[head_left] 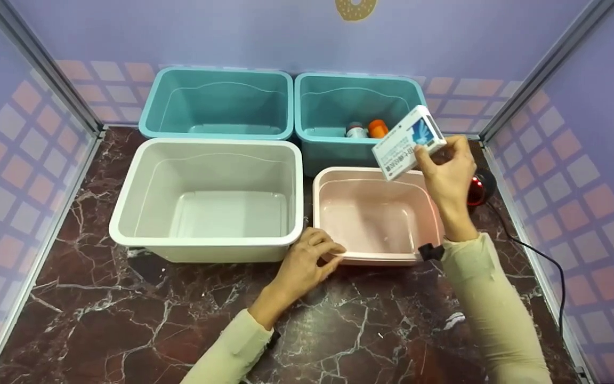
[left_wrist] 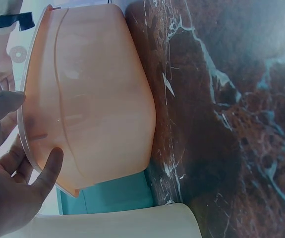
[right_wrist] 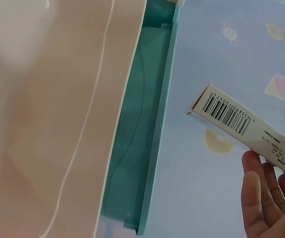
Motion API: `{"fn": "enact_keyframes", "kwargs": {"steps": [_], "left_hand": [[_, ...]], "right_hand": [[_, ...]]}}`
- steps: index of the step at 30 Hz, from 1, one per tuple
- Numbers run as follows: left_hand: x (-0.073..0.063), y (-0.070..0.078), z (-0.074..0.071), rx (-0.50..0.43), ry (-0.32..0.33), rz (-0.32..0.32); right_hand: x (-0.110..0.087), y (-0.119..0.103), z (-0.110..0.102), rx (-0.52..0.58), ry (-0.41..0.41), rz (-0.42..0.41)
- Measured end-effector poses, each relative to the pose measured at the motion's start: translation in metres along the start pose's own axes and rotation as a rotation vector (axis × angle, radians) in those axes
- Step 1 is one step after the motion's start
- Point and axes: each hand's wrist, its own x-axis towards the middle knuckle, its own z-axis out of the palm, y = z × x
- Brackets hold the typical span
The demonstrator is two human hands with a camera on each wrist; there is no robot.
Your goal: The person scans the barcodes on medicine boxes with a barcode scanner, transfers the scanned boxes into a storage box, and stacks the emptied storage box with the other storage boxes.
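My right hand (head_left: 450, 170) holds a white and blue medicine box (head_left: 408, 143) by its right end, tilted, over the back of the pink bin (head_left: 368, 258). A barcode shows on the narrow side of the medicine box (right_wrist: 241, 126) in the right wrist view, with the fingers (right_wrist: 262, 191) along its lower edge. My left hand (head_left: 306, 261) grips the front left corner of the pink bin's rim. In the left wrist view the thumb (left_wrist: 50, 171) lies outside the bin wall and other fingers reach over the rim.
A white bin (head_left: 205, 253) stands left of the pink one. Behind are two teal bins, a left one (head_left: 216, 133) and a right one (head_left: 312, 154) holding an orange-capped bottle (head_left: 377, 128) and a white bottle (head_left: 356, 130). A corded scanner (head_left: 478, 189) glows red behind my right wrist.
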Motion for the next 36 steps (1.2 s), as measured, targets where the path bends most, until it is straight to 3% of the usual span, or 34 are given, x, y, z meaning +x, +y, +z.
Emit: {"fn": "enact_keyframes", "kwargs": {"steps": [8,28,36], "left_hand": [[0.000,0.001,-0.001,0.015,0.003,0.002],[-0.001,0.000,0.000,0.021,-0.008,-0.010],[0.000,0.000,-0.001,0.006,-0.010,-0.020]], "right_hand": [[0.002,-0.009,0.024,-0.009,-0.052,-0.014],[0.004,-0.026,0.069,0.121,-0.163,-0.023],[0.006,-0.039,0.088,0.060,-0.189,-0.026]]}}
